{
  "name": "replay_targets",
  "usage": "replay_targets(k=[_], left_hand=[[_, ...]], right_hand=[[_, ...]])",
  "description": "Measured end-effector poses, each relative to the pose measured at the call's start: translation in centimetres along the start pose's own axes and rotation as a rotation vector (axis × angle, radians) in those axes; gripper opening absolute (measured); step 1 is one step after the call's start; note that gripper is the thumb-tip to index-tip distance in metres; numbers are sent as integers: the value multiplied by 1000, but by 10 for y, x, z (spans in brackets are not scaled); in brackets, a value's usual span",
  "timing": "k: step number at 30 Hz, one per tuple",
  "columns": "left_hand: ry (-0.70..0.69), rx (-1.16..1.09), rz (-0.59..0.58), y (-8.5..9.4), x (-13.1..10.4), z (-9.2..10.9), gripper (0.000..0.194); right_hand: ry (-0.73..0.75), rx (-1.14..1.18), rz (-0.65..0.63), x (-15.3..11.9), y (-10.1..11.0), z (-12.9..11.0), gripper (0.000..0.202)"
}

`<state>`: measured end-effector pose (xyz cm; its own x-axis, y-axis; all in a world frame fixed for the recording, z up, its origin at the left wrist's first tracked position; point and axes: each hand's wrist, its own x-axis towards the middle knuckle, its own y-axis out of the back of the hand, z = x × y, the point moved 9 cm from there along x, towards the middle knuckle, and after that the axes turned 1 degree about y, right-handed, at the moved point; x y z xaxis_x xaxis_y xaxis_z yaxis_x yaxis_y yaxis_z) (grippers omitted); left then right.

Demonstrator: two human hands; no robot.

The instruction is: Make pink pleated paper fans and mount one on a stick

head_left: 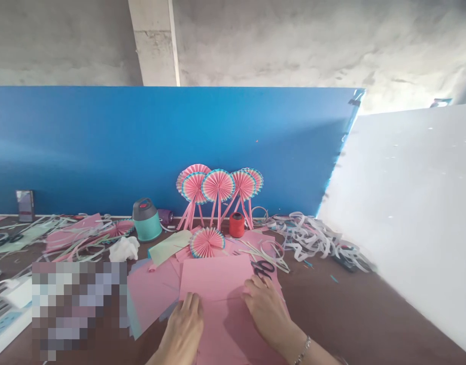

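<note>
A pink paper sheet (pixel 225 276) lies in front of me, with a crease or edge running across it between my hands. My left hand (pixel 185 322) has its fingers curled at the sheet's left side, holding it. On the right side, my right hand (pixel 269 309) grips the sheet with bent fingers; its fingertips are partly hidden. Just beyond that hand are the black handles of scissors (pixel 264 268), whose blades I cannot see. A pleated pink round fan (pixel 207 242) rests behind the sheet. More pink and blue-edged paper fans (pixel 218 185) lean upright against the partition.
A red thread spool (pixel 236 225) and a teal container with a grey top (pixel 147 223) stand behind. Curled white strips (pixel 312 235) heap at right. Pink sheets (pixel 155 286), crumpled tissue (pixel 124 249) and a power strip (pixel 7 324) lie left. A blue partition (pixel 104 147) closes the back.
</note>
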<state>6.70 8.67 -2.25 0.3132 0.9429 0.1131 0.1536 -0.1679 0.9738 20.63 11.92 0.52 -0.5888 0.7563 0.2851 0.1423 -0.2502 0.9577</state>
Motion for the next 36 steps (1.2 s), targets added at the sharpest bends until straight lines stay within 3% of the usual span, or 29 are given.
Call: replay_targets(k=[6,11,17,21,28,36], left_hand=[[9,-12,-29,-7,-3,-6,44],[39,67,-55,0,-4,-5,48],[60,90,-108,7,4,-9,45],[28,30,-162,10,12,-12,48],[-34,-123,-187,10,11,-14,44],[-28,-308,-149,24,17,-16,37]], right_hand=[[-54,-129,-29,-1,0,7,21],[-82,-166,-76,-2,-8,11,21],[4,-211,-132,1,-4,8,18],[59,-162,-185,3,-1,10,15],[21,-67,-238,2,-1,15,16],[-102,208,-164,2,0,32,18]])
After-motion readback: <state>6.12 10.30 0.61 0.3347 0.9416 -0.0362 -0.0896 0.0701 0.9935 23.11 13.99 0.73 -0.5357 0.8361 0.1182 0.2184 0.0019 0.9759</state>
